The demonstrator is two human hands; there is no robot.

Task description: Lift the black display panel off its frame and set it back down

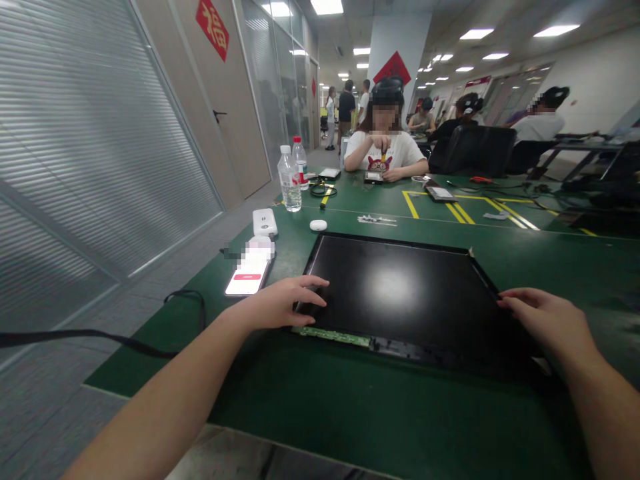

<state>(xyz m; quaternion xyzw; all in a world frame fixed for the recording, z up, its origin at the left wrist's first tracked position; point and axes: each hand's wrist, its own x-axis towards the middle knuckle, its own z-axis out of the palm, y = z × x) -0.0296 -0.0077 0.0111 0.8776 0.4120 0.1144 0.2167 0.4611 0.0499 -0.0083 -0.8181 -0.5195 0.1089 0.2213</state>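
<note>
A large black display panel [400, 293] lies flat on the green table [350, 407], with a green circuit strip [333, 335] showing along its near edge. My left hand [280, 303] rests on the panel's near left corner, thumb and fingers curled over the edge. My right hand [547, 320] lies on the panel's right edge, fingers curved down against it. Neither hand lifts the panel off the table.
A lit phone [249, 275] lies left of the panel, with a white box [265, 221], a small white case [318, 225] and two water bottles [290, 179] beyond. A black cable [125, 341] hangs off the left edge. A seated person [384, 150] works opposite.
</note>
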